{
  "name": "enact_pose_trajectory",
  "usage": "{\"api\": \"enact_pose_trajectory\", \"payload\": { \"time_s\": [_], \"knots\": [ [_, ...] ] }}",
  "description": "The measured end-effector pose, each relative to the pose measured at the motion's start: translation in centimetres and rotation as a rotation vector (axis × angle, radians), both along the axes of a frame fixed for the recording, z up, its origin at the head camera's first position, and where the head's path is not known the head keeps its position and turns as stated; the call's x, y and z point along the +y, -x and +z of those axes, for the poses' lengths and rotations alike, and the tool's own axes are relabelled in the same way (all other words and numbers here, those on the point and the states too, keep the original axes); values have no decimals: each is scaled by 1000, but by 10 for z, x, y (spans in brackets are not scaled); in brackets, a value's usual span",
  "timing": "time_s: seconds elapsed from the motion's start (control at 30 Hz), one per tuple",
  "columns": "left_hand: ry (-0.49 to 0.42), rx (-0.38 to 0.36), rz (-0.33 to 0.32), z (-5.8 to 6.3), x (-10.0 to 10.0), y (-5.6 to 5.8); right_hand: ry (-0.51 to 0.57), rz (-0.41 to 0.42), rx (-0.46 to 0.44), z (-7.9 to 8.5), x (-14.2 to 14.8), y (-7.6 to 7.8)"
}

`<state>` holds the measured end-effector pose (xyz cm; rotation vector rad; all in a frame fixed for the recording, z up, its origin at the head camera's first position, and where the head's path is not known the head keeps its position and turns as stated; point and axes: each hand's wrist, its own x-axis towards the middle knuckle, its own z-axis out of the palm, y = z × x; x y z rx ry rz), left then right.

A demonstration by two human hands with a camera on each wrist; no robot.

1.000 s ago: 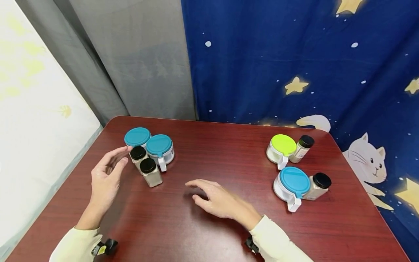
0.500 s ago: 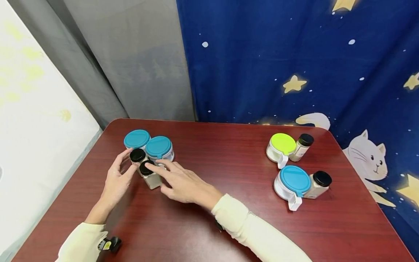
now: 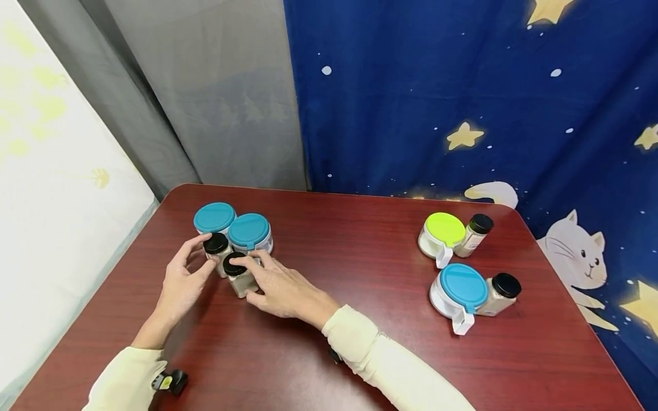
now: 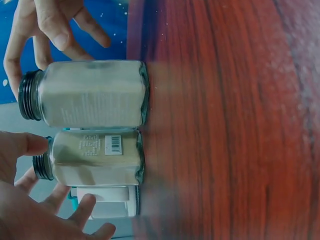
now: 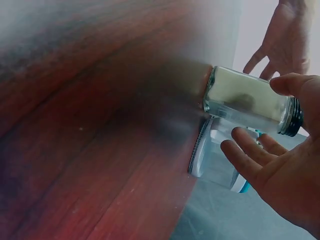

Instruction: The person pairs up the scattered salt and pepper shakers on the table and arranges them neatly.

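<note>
Two clear spice jars with black lids and pale powder stand side by side at the left of the table. My left hand point(image 3: 180, 285) has thumb and fingers about the lid of the rear spice jar point(image 3: 216, 244), which bears a barcode label in the left wrist view. At the front spice jar point(image 3: 241, 284), my right hand point(image 3: 288, 290) grips with thumb at its shoulder and a finger on its lid. In the right wrist view other fingers spread beside this glass jar point(image 5: 245, 95). Two blue-lidded seasoning pots point(image 3: 215, 217) stand right behind the jars.
On the right of the dark red table point(image 3: 349, 245) stand a green-lidded pot point(image 3: 445, 228), a blue-lidded pot point(image 3: 464, 285) with a white handle, and two black-lidded jars point(image 3: 470, 240). Curtains point(image 3: 380, 114) hang behind the far edge.
My right hand has moved left from mid-table onto the front jar, which has shifted slightly right. The left hand has moved in from the left to the rear jar's lid.
</note>
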<state>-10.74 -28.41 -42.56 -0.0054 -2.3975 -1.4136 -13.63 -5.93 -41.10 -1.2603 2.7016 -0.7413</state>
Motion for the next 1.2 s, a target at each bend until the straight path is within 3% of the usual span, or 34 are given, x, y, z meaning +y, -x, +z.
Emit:
{"api": "enact_pose_trajectory", "payload": {
  "time_s": [0.47,0.83,1.2],
  "knots": [
    [115,9,45,1,-3,-7,86,42,32,-8,21,2],
    [291,47,191,5,3,-9,139,-9,19,-11,31,3],
    [342,43,318,6,9,-8,197,-70,-10,-14,41,4]
  ]
}}
